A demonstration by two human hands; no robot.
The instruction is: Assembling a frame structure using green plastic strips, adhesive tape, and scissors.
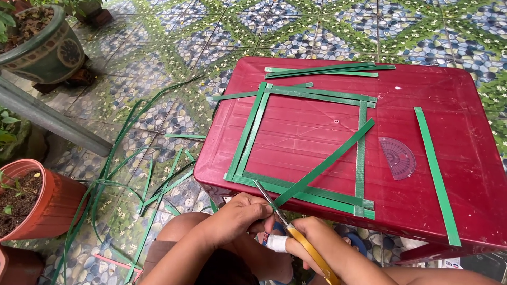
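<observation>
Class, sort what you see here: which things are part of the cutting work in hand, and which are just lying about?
In use:
left hand
right hand
yellow-handled scissors
diagonal green strip being cut
square of green strips
red table

Lying about:
clear protractor
flower pots
loose strips on the floor

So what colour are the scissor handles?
Yellow scissors handles, held in the right hand; head view.

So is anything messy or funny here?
Yes. Loose green strips lie scattered on the tiled floor left of the red table. One strip lies slanted across the square frame, its end at the scissors.
</observation>
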